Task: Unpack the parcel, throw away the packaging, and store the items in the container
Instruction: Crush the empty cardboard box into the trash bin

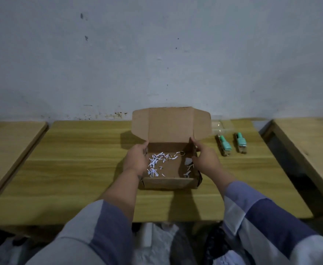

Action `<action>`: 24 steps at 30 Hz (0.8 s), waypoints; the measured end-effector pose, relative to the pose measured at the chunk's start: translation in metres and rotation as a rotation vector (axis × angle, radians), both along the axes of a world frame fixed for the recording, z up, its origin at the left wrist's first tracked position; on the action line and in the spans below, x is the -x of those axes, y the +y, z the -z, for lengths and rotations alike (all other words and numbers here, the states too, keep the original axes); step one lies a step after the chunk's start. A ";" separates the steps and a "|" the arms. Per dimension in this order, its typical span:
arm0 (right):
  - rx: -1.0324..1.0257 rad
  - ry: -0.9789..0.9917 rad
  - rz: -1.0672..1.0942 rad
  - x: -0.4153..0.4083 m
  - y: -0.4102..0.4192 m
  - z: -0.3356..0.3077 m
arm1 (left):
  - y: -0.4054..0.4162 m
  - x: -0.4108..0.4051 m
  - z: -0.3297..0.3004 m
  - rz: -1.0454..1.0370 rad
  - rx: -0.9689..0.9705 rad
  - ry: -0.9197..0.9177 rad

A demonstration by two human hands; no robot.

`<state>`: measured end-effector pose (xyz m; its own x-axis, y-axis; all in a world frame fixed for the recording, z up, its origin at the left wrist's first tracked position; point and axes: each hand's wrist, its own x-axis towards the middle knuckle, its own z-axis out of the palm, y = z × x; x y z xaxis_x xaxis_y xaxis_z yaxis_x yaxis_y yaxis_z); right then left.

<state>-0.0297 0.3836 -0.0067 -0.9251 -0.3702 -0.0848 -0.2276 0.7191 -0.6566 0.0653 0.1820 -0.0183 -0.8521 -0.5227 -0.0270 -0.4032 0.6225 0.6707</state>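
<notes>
Squarely in the middle of the pale, wood-grained tabletop (70, 169) sits a brown corrugated cardboard parcel box (168, 183), its hinged lid (171, 124) standing upright at the back with two rounded side flaps spread outward. Both hands are on it, well apart, one at each side wall. The left hand (136, 159) curls its fingers over the left rim, and the right hand (205, 156) grips the right rim with the thumb inside the box; forearms come out of blue and pale grey sleeves. On the flat, matte box floor lie scattered curls of thin white shredded paper (156, 162), thickest toward the left, with a few bits near the right wall. To the right of the box, apart from it, two small green-and-metal staplers (223, 145) lie side by side on the wood, long axes pointing away from the viewer. Just behind them, a clear plastic container (221, 124) shows faintly against the rough, pitted whitish wall (156, 54). Separate wooden tables flank the middle one on both sides.
</notes>
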 end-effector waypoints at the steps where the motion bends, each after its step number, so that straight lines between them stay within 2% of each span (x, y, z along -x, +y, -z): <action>1: 0.001 0.003 0.019 -0.004 0.020 -0.003 | 0.018 -0.001 -0.002 0.019 0.002 0.005; 9: -0.036 0.029 0.259 -0.041 0.204 -0.013 | 0.195 -0.006 -0.008 0.214 -0.004 0.051; 16: -0.043 -0.058 0.456 -0.093 0.358 0.000 | 0.338 -0.022 0.006 0.424 -0.040 -0.001; 24: -0.070 -0.159 0.584 -0.151 0.434 0.044 | 0.414 -0.049 0.045 0.583 -0.015 -0.142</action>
